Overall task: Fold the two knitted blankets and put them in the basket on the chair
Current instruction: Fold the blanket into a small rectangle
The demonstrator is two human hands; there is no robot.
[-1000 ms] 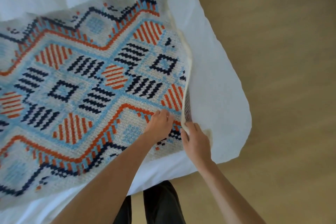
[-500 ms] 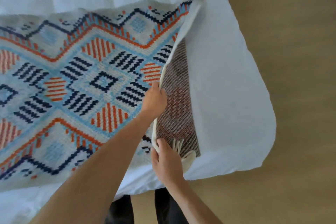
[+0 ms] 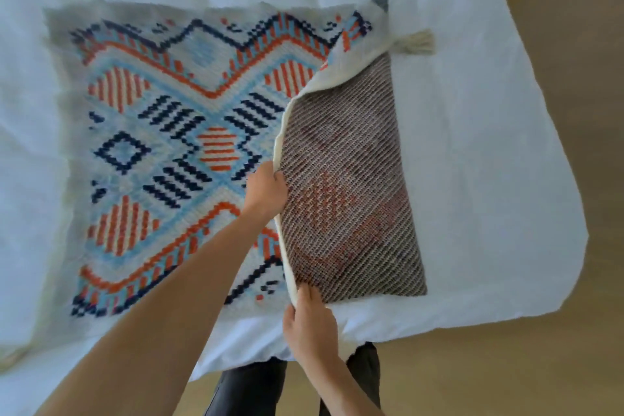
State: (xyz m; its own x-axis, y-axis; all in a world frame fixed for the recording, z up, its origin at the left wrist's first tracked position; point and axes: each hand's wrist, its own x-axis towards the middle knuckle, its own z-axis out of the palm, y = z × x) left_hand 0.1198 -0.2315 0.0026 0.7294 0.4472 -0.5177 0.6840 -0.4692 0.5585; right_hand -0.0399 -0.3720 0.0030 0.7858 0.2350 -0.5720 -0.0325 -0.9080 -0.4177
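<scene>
The first fold is only starting: the blanket lies mostly flat on the bed. The left hand and right hand each pinch its turned-up right edge in a closed grip. No second blanket, basket or chair is visible.

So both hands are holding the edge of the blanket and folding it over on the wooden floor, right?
Not quite. The left hand and right hand do hold the patterned knitted blanket's edge, folding it over, but it lies on the white bed sheet, not the wooden floor. The head view shows this.

Both hands pinched shut, forearms extended
</scene>
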